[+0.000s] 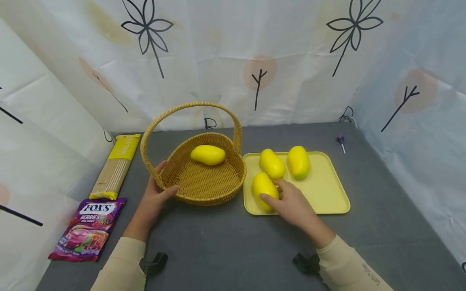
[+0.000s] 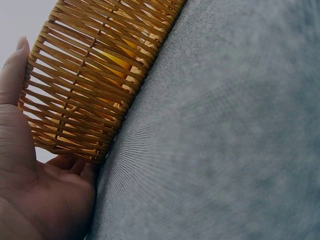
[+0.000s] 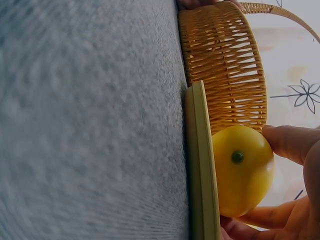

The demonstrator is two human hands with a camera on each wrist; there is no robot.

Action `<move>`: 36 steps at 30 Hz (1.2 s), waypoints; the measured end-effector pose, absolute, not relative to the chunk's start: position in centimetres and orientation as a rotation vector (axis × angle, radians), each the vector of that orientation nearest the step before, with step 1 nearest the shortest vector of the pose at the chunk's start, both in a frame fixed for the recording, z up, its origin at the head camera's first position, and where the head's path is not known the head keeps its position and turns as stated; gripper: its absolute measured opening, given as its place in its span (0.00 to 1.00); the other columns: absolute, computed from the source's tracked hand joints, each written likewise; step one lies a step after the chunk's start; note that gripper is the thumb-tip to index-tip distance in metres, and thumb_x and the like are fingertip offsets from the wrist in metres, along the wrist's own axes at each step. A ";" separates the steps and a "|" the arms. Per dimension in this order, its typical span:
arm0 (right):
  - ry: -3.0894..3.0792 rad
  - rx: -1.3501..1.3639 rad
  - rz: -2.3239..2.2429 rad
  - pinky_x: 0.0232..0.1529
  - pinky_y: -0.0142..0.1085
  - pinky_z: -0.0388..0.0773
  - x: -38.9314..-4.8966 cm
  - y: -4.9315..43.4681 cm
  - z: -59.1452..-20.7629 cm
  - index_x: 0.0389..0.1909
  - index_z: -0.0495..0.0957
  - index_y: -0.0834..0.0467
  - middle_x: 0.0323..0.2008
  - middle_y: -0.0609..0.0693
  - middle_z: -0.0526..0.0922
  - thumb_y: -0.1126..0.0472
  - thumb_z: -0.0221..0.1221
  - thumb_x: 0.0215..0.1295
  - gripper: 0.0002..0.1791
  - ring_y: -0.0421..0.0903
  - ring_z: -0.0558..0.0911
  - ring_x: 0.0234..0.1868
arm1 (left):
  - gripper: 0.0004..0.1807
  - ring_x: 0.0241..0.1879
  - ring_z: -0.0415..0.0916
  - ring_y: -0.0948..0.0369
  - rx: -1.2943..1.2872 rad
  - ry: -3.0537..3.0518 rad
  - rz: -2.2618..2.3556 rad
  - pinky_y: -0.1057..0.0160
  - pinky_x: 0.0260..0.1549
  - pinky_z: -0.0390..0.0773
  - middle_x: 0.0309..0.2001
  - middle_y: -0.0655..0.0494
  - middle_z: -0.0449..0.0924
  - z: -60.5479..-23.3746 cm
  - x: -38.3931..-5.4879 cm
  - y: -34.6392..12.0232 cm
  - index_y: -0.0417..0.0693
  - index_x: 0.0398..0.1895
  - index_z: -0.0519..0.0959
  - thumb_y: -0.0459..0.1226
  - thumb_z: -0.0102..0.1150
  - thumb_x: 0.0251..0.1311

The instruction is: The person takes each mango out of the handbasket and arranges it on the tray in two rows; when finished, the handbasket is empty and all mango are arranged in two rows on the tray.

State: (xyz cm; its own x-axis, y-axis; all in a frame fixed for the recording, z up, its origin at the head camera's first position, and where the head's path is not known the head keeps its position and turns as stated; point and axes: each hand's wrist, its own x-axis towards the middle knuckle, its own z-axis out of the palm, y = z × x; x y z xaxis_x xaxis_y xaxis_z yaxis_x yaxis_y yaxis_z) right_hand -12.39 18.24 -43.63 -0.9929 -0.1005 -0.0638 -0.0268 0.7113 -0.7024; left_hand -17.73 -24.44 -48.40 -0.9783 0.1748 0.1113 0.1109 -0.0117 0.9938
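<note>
A: When reading from left, note what first?

B: Yellow packet (image 1: pixel 117 167), candy bag (image 1: pixel 87 232) nearer. Then, with left hand (image 1: pixel 155 197), grips wicker basket (image 1: pixel 204 184) by its left side. Inside, lone mango (image 1: pixel 208 155).

A: And farther right?

B: Grasps front mango (image 1: pixel 263 189) between thumb and fingers of right hand (image 1: pixel 294 203), on left end of yellow tray (image 1: pixel 325 196). Behind, two more mangoes (image 1: pixel 299 162); beyond tray, purple lollipop (image 1: pixel 340 139).

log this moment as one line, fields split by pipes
left hand: holds wicker basket | right hand: grips mango at yellow tray | in basket: one mango | on tray: two more mangoes
</note>
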 end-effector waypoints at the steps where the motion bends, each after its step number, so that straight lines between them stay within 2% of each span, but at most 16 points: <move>1: 2.814 -0.103 -1.158 0.53 0.54 0.78 -12.4 18.3 -43.6 0.72 0.74 0.69 0.60 0.61 0.83 0.39 0.68 0.74 0.41 0.55 0.81 0.51 | 0.47 0.77 0.59 0.47 0.313 2.179 2.178 0.70 0.65 0.68 0.83 0.42 0.53 -48.4 -17.7 -24.4 0.60 0.90 0.48 0.30 0.62 0.78; 7: 2.803 -0.106 -1.175 0.50 0.51 0.76 -12.4 18.5 -43.5 0.73 0.74 0.69 0.60 0.61 0.82 0.40 0.68 0.75 0.42 0.54 0.79 0.48 | 0.47 0.76 0.59 0.48 0.307 2.192 2.169 0.70 0.65 0.67 0.83 0.43 0.53 -48.4 -17.7 -24.4 0.60 0.90 0.49 0.30 0.62 0.78; 19: 2.755 -0.080 -1.192 0.57 0.57 0.80 -12.1 18.6 -43.0 0.76 0.71 0.69 0.67 0.65 0.80 0.38 0.67 0.75 0.44 0.58 0.82 0.58 | 0.47 0.75 0.60 0.48 0.318 2.176 2.189 0.69 0.64 0.68 0.83 0.43 0.54 -48.2 -17.6 -24.3 0.58 0.90 0.49 0.28 0.61 0.77; 31: 2.737 -0.062 -1.184 0.54 0.55 0.81 -12.0 18.6 -42.7 0.75 0.71 0.68 0.64 0.64 0.81 0.37 0.67 0.74 0.45 0.58 0.83 0.55 | 0.46 0.75 0.60 0.49 0.310 2.171 2.195 0.69 0.64 0.68 0.83 0.44 0.54 -48.2 -17.5 -24.2 0.57 0.90 0.49 0.28 0.61 0.78; 36: 2.762 -0.080 -1.200 0.52 0.54 0.83 -12.1 19.0 -42.3 0.74 0.73 0.66 0.60 0.62 0.82 0.36 0.66 0.75 0.43 0.58 0.85 0.54 | 0.46 0.76 0.60 0.48 0.314 2.184 2.182 0.69 0.64 0.67 0.83 0.44 0.55 -47.9 -17.4 -24.1 0.58 0.90 0.49 0.29 0.61 0.78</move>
